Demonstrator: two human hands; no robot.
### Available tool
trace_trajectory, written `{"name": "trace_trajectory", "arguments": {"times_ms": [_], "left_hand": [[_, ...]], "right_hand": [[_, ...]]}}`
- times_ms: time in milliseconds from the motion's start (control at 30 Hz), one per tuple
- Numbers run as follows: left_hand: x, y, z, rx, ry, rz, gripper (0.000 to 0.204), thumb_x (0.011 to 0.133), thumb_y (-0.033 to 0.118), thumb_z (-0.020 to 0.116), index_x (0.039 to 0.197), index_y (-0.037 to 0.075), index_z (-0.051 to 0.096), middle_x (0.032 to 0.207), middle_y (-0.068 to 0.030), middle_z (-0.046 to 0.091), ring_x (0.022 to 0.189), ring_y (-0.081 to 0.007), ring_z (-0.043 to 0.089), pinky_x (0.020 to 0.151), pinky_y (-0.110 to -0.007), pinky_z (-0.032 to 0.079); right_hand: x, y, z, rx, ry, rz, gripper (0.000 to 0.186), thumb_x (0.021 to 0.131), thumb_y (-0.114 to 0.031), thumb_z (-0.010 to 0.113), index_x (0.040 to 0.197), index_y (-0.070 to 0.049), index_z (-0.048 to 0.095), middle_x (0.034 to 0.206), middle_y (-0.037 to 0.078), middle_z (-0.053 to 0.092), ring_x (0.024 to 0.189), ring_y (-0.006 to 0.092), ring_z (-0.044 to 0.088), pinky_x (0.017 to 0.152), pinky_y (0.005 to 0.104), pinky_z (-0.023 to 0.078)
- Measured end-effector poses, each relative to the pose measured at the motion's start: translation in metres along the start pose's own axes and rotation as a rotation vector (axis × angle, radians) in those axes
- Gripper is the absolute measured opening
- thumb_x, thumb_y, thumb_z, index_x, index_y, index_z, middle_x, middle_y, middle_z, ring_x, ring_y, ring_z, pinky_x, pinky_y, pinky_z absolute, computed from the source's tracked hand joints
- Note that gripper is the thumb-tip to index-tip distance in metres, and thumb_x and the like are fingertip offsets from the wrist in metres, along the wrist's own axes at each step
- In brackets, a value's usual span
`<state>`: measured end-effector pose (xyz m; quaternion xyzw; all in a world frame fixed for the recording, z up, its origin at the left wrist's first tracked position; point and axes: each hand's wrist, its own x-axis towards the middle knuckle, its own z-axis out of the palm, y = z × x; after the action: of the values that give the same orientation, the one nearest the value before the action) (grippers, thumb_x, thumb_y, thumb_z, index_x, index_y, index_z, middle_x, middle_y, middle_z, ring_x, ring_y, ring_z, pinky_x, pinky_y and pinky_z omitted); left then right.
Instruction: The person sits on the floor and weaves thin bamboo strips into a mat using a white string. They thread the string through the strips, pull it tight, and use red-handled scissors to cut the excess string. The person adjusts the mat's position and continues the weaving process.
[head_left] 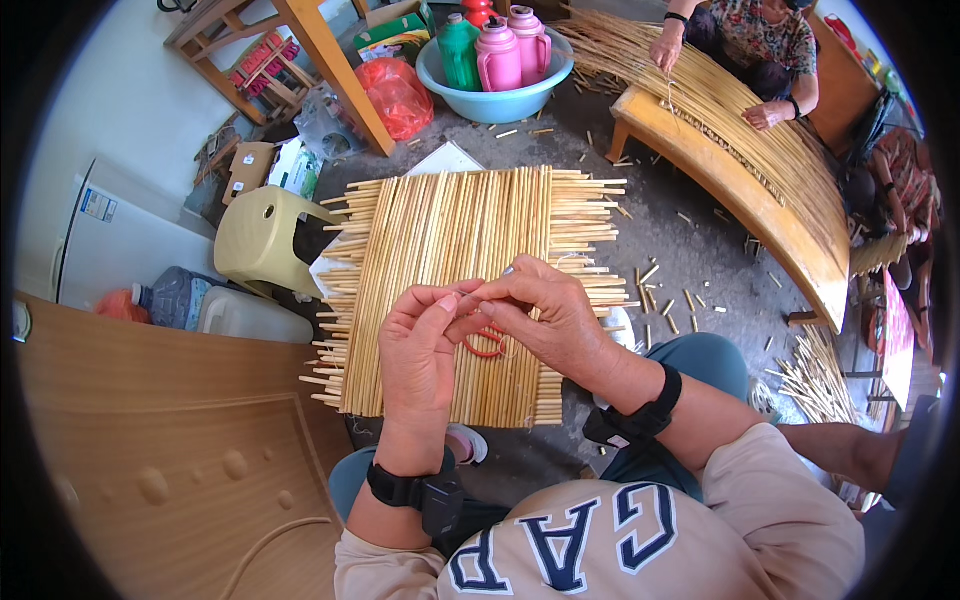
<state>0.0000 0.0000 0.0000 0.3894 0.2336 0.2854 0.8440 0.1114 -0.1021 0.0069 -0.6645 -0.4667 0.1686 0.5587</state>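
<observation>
My left hand (418,335) and my right hand (548,312) meet fingertip to fingertip above a mat of straw-coloured reed stalks (450,235). Both are closed in a pinch. Whatever lies between the fingertips is too fine to make out. Just below them an orange-red loop (486,343), like a scissors handle, rests on the mat, partly hidden by my fingers. The stalks form a lengthwise layer over crosswise ones, whose uneven ends stick out left and right.
A pale yellow stool (262,238) and a plastic water jug (180,298) stand left. Beyond the mat, a blue basin (490,103) holds flasks. At right, another person handles long reeds (720,105) on a wooden bench (735,215). Cut stalk pieces (672,300) litter the floor.
</observation>
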Motion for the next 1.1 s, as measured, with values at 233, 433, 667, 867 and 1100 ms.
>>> {"name": "trace_trajectory", "arguments": {"times_ms": [233,433,667,867,1100], "left_hand": [[-0.0005,0.0008,-0.0018,-0.001,-0.011,-0.005,0.006,0.082,0.0,0.049,0.084,-0.003,0.054,0.092,-0.0215,0.059,0.079,-0.0199,0.061,0.07,-0.03,0.053],[0.0004,-0.0011,-0.003,0.005,-0.024,0.006,0.005,0.081,0.001,0.05,0.083,0.0,0.054,0.093,-0.0212,0.059,0.08,-0.0212,0.062,0.071,-0.031,0.053],[0.0007,-0.0013,-0.0039,0.01,-0.02,0.006,0.005,0.08,0.001,0.05,0.082,0.0,0.054,0.093,-0.0213,0.059,0.08,-0.0207,0.062,0.071,-0.032,0.053],[0.0004,-0.0008,-0.003,0.01,-0.026,0.012,0.005,0.08,0.001,0.05,0.082,-0.001,0.055,0.093,-0.0216,0.059,0.08,-0.0208,0.062,0.07,-0.032,0.054],[0.0002,-0.0013,-0.0044,0.012,-0.029,0.025,0.006,0.08,0.001,0.049,0.082,-0.001,0.055,0.093,-0.0217,0.059,0.08,-0.0211,0.062,0.07,-0.032,0.054]], "right_hand": [[-0.0016,-0.001,0.0012,0.016,-0.007,0.014,0.011,0.074,-0.005,0.061,0.085,-0.005,0.064,0.065,0.005,0.048,0.058,0.0154,0.048,0.049,0.026,0.038],[-0.0014,-0.0004,0.0015,0.032,0.008,-0.008,0.011,0.074,-0.004,0.061,0.085,-0.005,0.064,0.065,0.005,0.048,0.058,0.0147,0.048,0.048,0.0256,0.037],[-0.0009,-0.0012,0.0006,0.01,-0.014,0.006,0.011,0.074,-0.005,0.062,0.084,-0.006,0.064,0.067,0.005,0.049,0.059,0.0146,0.049,0.049,0.0255,0.039],[-0.0021,0.0016,0.0022,0.028,0.009,0.005,0.011,0.073,-0.006,0.062,0.084,-0.006,0.065,0.067,0.005,0.048,0.059,0.0146,0.049,0.049,0.0255,0.039],[-0.002,0.0001,0.0017,0.026,-0.009,0.008,0.011,0.073,-0.006,0.063,0.084,-0.007,0.065,0.067,0.005,0.047,0.059,0.0139,0.048,0.049,0.025,0.038]]}}
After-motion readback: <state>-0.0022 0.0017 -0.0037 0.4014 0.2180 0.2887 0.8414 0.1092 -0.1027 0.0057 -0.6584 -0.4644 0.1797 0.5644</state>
